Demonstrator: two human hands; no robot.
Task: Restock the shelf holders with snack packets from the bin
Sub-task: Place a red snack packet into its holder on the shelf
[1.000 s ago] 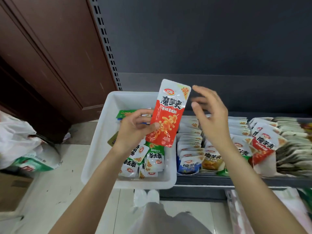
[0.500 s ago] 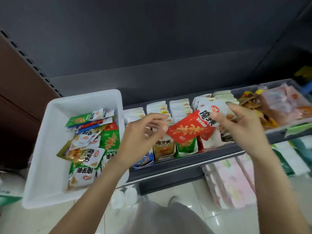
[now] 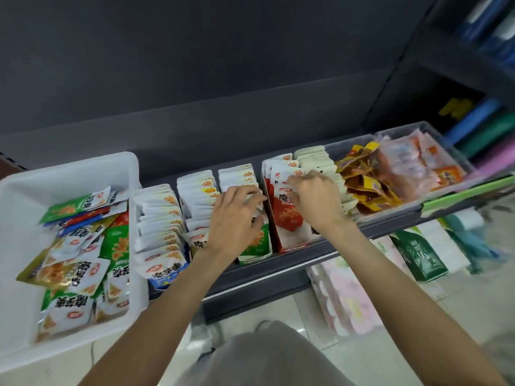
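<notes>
A white bin [image 3: 69, 165] at the left holds several loose snack packets [image 3: 80, 246] in green, red, blue and gold. To its right, the shelf carries a row of card holders packed with upright packets. My right hand [image 3: 315, 203] is over the red holder [image 3: 292, 243], with its fingers curled on the top of a red snack packet [image 3: 287, 217] that stands at the front of that holder. My left hand [image 3: 237, 215] rests with straight fingers on the packets of the green holder [image 3: 256, 252] beside it.
Right of the holders, clear trays hold yellow packets [image 3: 362, 185] and pink-orange packets [image 3: 418, 165]. The dark shelf edge [image 3: 278, 277] runs in front. Below it are pink packs [image 3: 345, 299] and a green pack [image 3: 418, 254]. A dark back panel rises behind.
The red packet went from my left hand to my right hand and down into the red holder. My left hand let go and dropped onto the green holder's packets. The view swung right.
</notes>
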